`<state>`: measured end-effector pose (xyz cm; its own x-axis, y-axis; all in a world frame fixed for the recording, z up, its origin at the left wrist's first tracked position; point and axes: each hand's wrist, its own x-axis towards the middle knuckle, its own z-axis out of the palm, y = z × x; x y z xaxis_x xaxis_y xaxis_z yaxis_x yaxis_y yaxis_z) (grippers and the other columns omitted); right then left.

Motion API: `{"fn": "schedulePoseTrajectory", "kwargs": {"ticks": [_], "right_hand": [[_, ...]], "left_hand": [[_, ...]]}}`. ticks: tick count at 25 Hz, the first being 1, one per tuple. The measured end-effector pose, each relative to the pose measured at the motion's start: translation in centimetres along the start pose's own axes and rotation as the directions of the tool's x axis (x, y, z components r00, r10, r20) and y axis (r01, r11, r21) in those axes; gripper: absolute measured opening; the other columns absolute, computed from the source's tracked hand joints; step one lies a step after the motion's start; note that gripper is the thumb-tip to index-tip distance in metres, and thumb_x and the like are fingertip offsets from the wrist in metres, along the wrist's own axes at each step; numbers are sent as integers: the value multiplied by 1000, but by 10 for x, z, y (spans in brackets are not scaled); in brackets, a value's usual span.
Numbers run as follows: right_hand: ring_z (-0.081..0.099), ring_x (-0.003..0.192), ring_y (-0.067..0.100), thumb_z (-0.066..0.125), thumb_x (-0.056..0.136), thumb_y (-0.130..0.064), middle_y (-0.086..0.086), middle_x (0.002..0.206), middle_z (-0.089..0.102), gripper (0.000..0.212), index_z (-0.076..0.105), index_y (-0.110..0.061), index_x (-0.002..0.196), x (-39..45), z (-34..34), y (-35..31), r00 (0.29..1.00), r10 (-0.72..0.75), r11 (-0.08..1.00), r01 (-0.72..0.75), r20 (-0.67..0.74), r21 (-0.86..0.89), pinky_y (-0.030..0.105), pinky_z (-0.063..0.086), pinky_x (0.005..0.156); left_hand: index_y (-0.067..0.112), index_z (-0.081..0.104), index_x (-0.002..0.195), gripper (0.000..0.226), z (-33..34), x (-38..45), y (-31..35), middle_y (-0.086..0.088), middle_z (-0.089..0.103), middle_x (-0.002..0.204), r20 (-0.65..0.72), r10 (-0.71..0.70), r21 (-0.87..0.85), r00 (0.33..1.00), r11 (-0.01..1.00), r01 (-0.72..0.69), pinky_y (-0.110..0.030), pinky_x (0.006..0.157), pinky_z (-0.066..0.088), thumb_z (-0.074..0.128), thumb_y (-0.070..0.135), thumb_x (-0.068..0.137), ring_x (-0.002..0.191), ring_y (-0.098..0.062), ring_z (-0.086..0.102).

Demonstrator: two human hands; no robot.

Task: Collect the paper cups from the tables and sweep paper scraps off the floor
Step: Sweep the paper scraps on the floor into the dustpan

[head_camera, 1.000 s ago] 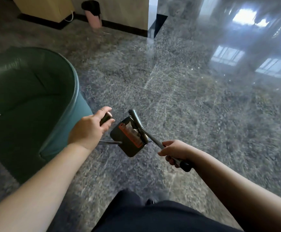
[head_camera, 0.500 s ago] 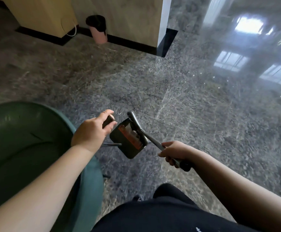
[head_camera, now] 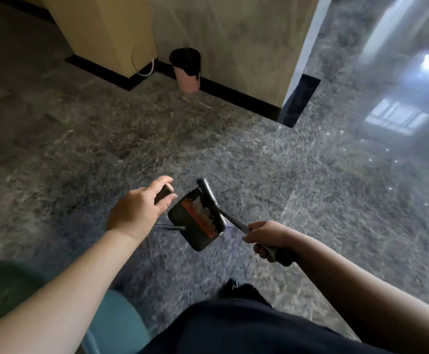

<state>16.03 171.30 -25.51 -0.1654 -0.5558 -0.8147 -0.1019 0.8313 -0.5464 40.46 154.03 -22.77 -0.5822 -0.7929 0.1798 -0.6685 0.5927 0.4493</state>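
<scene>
Sweep step, carrying load: left hand [head_camera: 138, 213] fingers clamp dustpan [head_camera: 195, 222] handle, right hand [head_camera: 268, 238] fingers clamp broom [head_camera: 217, 208]. Next: tip into bin [head_camera: 185, 69] ahead.

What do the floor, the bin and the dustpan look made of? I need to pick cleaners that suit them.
Floor: polished stone, probably speckled grey granite or marble; it mirrors the windows.
Bin: seemingly pink plastic, smooth and matte, lined with a black bag.
Dustpan: likely dark matte plastic with an orange strip inside; too blurred to be sure.
</scene>
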Motion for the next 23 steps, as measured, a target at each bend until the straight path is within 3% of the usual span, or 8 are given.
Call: {"fn": "schedulePoseTrajectory", "kwargs": {"ticks": [7, 10, 13, 16, 23], "right_hand": [[40, 32, 12, 55, 91, -12, 3, 50, 46, 5, 54, -15, 87, 123, -71, -183, 998, -52, 998, 53, 25, -35, 14, 32, 37], [41, 34, 12, 55, 91, -12, 4, 52, 46, 4, 57, -16, 91, 181, -89, -255, 999, -48, 999, 49, 23, -6, 15, 32, 38], [41, 35, 12, 54, 91, -9, 3, 52, 46, 15, 58, -13, 106, 232, -108, -325, 1000, -25, 999, 25, 9, 31, 15, 31, 39], [39, 35, 11, 51, 92, -7, 5, 57, 43, 10, 53, -15, 99, 269, -132, -388, 999, -26, 998, 25, 19, 51, 15, 29, 39], [39, 36, 11, 48, 91, -2, 6, 59, 44, 20, 57, -9, 106, 383, -229, -517, 999, -34, 999, 34, 17, 35, 15, 29, 39]], "left_hand": [[31, 61, 121, 38, -17, 192, -82, -14, 67, 70, -140, -26, 95, 990, 995, 39, -33, 49, 46, 72, 39, 85, 59, -35, 63], [31, 61, 121, 37, -21, 279, -125, -16, 67, 72, -130, -30, 72, 991, 997, 39, -35, 51, 48, 71, 38, 85, 60, -36, 63], [28, 64, 117, 36, -32, 369, -161, -13, 65, 65, -148, -8, 74, 989, 997, 19, -27, 51, 38, 75, 33, 83, 54, -35, 62], [28, 65, 116, 36, -38, 451, -187, -12, 62, 61, -148, 9, 86, 989, 996, 3, -27, 50, 37, 76, 32, 82, 52, -35, 60], [34, 59, 124, 39, -20, 646, -238, -15, 66, 70, -69, -47, 101, 996, 993, 54, -36, 50, 48, 64, 46, 87, 59, -35, 62]]}}
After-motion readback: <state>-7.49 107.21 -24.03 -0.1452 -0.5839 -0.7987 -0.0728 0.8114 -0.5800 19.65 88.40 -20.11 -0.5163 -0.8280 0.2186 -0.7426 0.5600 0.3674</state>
